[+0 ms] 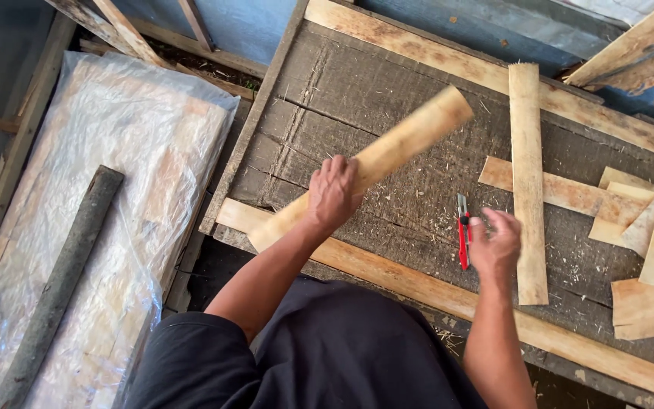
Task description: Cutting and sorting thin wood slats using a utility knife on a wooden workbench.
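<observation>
Worktop point(387, 151): dark, scored board with pale wooden edging strips, strewn with shavings.
Plastic-covered stack point(115, 189): lies left of the worktop, a grey round pole point(62, 280) resting on it.
Long slat point(387, 163): pale wood, set diagonally across the worktop, its near end over the front edging strip.
Upright slat point(527, 182): flat on the worktop, just right of the right hand.
Offcuts point(645, 235): pale pieces piled at the right edge.
Left hand point(332, 191): fingers curled down over the long slat's middle, gripping it.
Right hand point(496, 244): fingers loosely bent, blurred; whether they touch the knife, I cannot tell.
Utility knife point(462, 231): red, just left of the right hand, blade pointing away.
</observation>
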